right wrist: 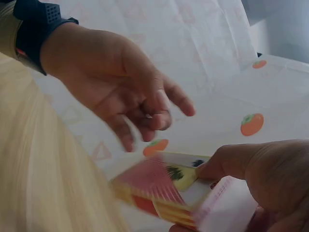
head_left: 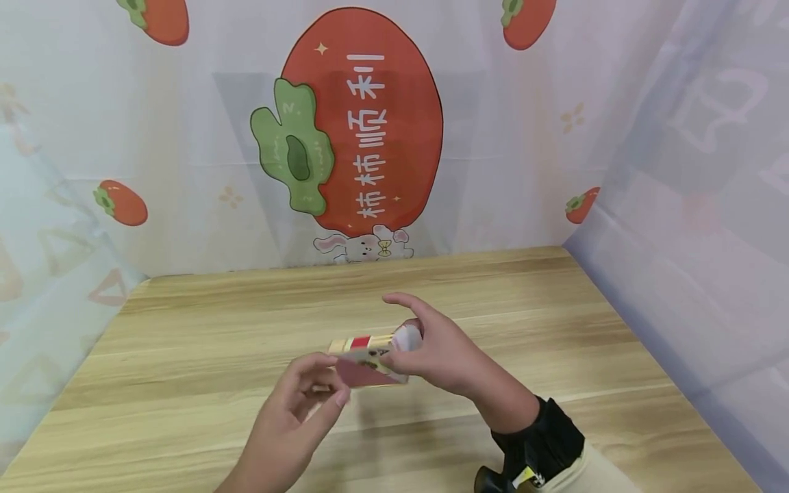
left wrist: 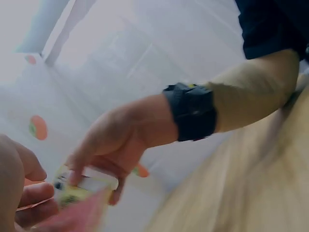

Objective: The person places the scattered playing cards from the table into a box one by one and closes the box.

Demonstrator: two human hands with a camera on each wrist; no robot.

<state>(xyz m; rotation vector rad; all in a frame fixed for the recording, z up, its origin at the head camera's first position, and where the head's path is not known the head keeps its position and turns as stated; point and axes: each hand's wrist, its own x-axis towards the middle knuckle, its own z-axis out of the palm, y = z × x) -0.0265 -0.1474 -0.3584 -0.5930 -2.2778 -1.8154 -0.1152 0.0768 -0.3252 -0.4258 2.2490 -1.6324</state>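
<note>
A small flat box (head_left: 365,373) with a pink and white printed face, a yellow edge with a red patch and a whitish end is held above the table. My right hand (head_left: 446,352) grips its right end, the thumb on the printed face and the index finger stretched away from it. My left hand (head_left: 286,414) is at the box's left end, fingers loosely curved. In the right wrist view a gap shows between the left fingertips (right wrist: 161,101) and the box (right wrist: 149,181). The left wrist view shows the box (left wrist: 82,208) beyond the near fingers.
The wood-grain table (head_left: 216,329) spreads beneath both hands. A white cloth with persimmon prints (head_left: 493,171) hangs behind it, with more cloth at both sides. A dark band (head_left: 542,438) with a small device sits on the right wrist.
</note>
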